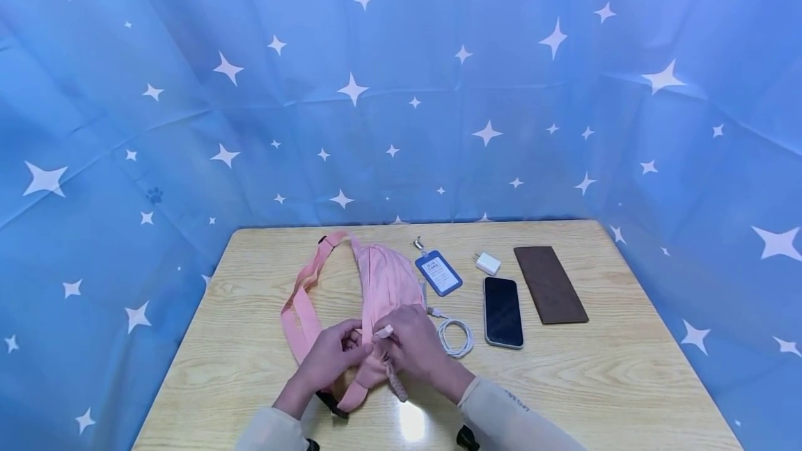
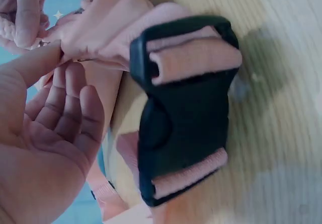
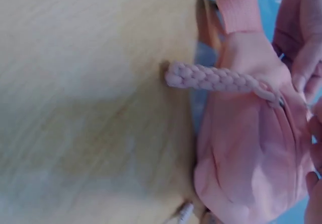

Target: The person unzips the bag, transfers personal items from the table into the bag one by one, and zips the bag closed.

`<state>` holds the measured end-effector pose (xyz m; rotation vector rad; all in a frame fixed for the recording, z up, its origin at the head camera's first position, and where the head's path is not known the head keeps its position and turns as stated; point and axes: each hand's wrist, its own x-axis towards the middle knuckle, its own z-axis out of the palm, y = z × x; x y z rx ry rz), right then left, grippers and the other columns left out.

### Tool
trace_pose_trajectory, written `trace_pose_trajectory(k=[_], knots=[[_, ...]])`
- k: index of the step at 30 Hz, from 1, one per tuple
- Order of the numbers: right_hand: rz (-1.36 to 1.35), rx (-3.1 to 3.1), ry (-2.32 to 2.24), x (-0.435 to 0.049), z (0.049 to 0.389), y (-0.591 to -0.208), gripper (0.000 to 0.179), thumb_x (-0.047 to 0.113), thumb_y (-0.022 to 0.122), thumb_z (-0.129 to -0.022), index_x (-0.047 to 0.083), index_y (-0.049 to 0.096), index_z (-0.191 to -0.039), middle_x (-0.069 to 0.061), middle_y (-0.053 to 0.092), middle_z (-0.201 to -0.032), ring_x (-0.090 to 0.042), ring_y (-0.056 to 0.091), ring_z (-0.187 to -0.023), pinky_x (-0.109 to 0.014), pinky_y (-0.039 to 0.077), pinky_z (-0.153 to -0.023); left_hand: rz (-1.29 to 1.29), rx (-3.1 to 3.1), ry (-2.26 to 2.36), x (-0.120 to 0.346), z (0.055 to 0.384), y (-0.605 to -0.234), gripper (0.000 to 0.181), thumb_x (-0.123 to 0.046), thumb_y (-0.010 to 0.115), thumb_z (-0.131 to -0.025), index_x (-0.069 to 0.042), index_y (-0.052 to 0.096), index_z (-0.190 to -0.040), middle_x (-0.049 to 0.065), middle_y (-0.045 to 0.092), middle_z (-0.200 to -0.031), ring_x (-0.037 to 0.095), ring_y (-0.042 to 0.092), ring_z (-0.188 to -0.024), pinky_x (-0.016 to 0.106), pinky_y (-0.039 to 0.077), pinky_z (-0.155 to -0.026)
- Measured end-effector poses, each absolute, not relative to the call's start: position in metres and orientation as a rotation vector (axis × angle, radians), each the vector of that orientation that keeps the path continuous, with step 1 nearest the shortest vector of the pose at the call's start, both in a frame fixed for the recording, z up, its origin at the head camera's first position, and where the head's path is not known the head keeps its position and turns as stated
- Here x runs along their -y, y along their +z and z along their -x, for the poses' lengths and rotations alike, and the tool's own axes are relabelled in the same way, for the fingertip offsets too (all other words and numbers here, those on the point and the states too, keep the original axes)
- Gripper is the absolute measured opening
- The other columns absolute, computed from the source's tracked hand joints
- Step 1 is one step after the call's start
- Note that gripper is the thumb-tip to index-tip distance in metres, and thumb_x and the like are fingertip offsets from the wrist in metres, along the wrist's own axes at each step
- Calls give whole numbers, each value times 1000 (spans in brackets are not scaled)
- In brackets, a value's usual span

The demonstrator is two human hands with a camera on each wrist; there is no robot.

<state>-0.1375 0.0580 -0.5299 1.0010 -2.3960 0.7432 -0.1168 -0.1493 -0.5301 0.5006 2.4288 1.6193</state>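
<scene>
A pink waist bag (image 1: 390, 273) lies on the table, its strap looped to the left. My left hand (image 1: 331, 353) pinches the fabric at the bag's near end between thumb and index finger; the other fingers curl loosely in the left wrist view. Beside it, my right hand (image 1: 410, 339) pinches a pale zipper pull (image 1: 384, 331) on the bag. A second, braided zipper pull (image 3: 214, 78) dangles free from the front zipper. The black buckle (image 2: 186, 123) is fastened on the strap, close by the left hand.
Right of the bag lie a blue card holder (image 1: 440, 273), a white charger plug (image 1: 487, 263), a coiled white cable (image 1: 456, 350), a black phone (image 1: 503, 312) and a brown flat wallet (image 1: 551, 285). A starry blue curtain (image 1: 401, 89) surrounds the wooden table (image 1: 626, 367).
</scene>
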Motion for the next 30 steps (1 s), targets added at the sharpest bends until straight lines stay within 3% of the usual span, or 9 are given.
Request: trace_pose_trajectory(k=[9, 20, 26, 30], knots=[[-949, 2424, 556, -66, 148, -514, 17, 35, 78, -76, 22, 70, -85, 11, 63, -80, -11, 56, -79, -34, 42, -83, -604, -2666, 1334, 151, 120, -517, 32, -11, 71, -85, -16, 65, -116, -10, 57, -76, 6, 50, -63, 23, 43, -54], [-818, 2504, 761, -67, 158, -516, 14, 35, 77, -79, 24, 73, -86, 12, 64, -82, -8, 57, -82, -36, 40, -87, -645, -2737, 1157, 151, 118, -515, 40, -15, 70, -85, -15, 60, -123, -12, 57, -78, 3, 48, -59, 23, 41, -52], [-925, 2339, 768, -65, 160, -516, 15, 31, 82, -71, 24, 73, -81, 8, 64, -93, -12, 57, -93, -39, 39, -88, -592, -2763, 1222, 148, 121, -521, 19, -26, 60, -95, -20, 64, -113, -13, 60, -80, 6, 57, -72, 26, 47, -64], [-986, 2306, 697, -65, 159, -515, 14, 29, 81, -71, 24, 73, -81, 6, 63, -99, -14, 56, -97, -40, 37, -89, -549, -2817, 1241, 144, 123, -527, 21, -35, 57, -97, -20, 66, -107, -10, 64, -99, 11, 60, -95, 36, 48, -83]])
